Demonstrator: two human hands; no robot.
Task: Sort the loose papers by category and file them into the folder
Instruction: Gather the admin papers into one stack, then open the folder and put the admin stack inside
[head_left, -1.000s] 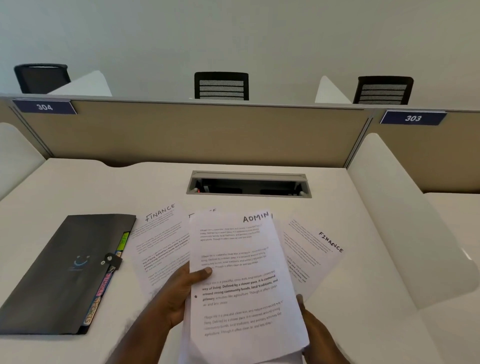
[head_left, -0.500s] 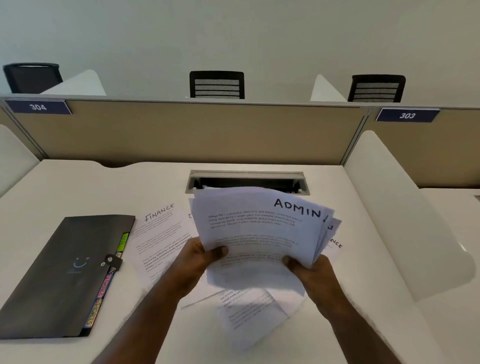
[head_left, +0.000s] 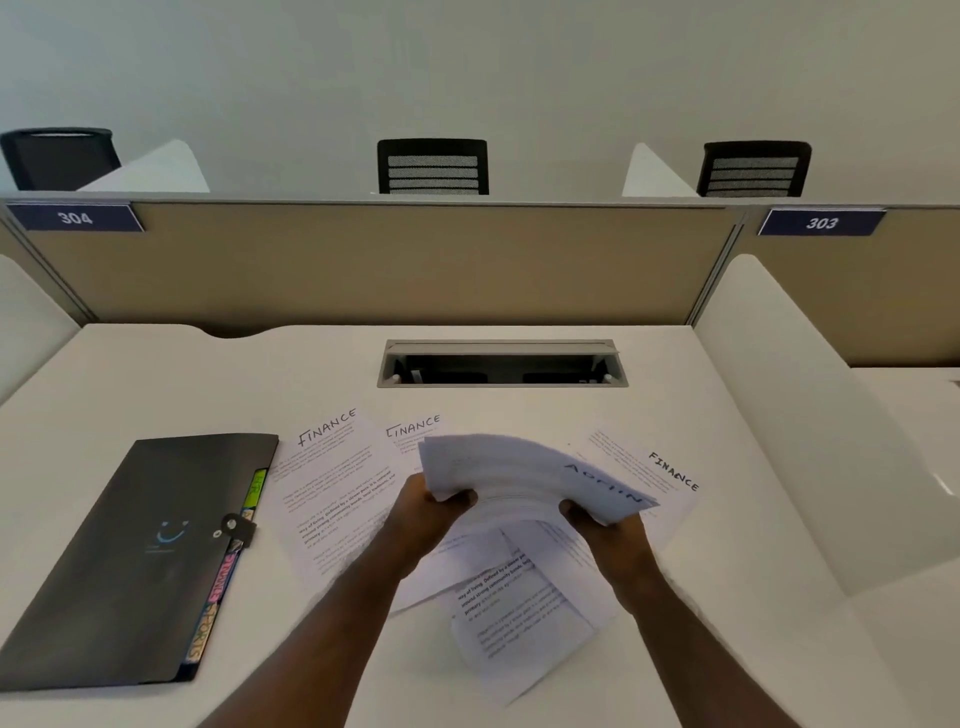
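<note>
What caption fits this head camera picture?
Both hands, left and right, grip a paper stack over FINANCE sheets beside a shut folder.

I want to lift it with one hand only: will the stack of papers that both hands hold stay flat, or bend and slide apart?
The stack of papers probably flops: it already arches between the left hand and right hand. Its fanned edges suggest loose sheets would slip apart.

On the white desk (head_left: 130, 374): one dark grey button-clasp folder (head_left: 130, 561) at left; three flat white sheets headed FINANCE, at left (head_left: 332, 467), centre (head_left: 413, 431) and right (head_left: 654, 467); one fanned stack of white papers (head_left: 519, 467) near centre, held by two hands. Far behind stand three black mesh-backed chairs (head_left: 432, 166). Two blue number plates (head_left: 75, 217) mark the tan partition (head_left: 384, 265).
</note>
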